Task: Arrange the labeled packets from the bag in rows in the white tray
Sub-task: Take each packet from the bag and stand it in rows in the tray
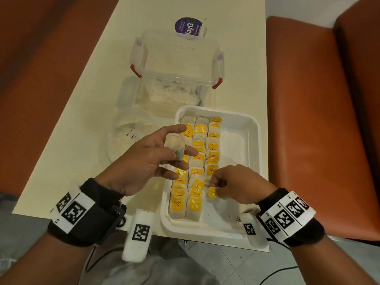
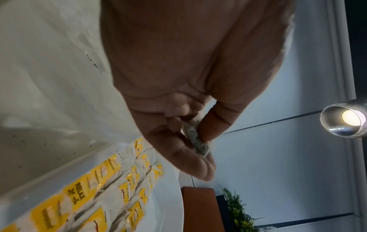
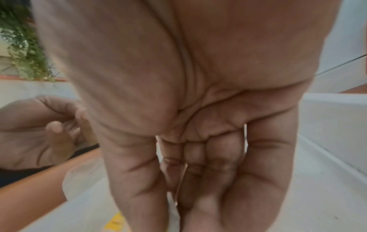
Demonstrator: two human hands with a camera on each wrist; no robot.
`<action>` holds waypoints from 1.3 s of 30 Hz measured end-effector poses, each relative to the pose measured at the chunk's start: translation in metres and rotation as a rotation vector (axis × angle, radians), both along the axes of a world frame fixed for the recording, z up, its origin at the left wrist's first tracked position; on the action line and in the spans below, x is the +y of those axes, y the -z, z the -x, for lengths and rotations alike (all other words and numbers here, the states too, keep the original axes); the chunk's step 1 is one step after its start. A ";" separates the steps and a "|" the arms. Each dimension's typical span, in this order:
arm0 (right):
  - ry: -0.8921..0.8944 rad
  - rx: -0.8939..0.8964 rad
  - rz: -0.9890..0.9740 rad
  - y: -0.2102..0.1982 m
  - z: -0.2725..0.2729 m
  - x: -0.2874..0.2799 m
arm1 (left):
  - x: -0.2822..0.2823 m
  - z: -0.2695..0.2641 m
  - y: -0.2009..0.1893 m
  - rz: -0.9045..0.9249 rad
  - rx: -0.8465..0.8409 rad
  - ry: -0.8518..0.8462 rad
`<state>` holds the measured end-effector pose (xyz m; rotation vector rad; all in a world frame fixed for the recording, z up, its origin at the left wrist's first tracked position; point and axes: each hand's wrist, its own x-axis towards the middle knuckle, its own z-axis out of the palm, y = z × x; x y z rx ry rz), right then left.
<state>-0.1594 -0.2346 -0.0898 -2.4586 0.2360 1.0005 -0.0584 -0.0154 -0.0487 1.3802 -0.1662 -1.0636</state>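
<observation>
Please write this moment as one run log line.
left hand: holds tea bag | right hand: pinches yellow tag | white tray: three rows

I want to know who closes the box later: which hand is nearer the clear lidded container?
Left. The left hand, pinching a tea bag, hovers just below the clear container; the right hand is farther back, over the white tray, pinching a yellow tag.

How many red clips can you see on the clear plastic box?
3: two red clips on the clear box, at the left side and, and one at the near right corner. A fourth at the far right looks faint; I cannot confirm it.
</observation>
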 end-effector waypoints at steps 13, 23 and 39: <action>0.055 0.015 -0.045 0.000 -0.012 -0.001 | 0.000 -0.001 -0.002 -0.021 0.000 0.000; 0.116 -0.030 0.062 0.005 -0.015 0.001 | -0.003 0.002 -0.002 -0.027 -0.012 0.023; 0.113 -0.129 0.162 0.010 -0.013 -0.003 | -0.008 0.013 0.006 -0.021 0.044 -0.008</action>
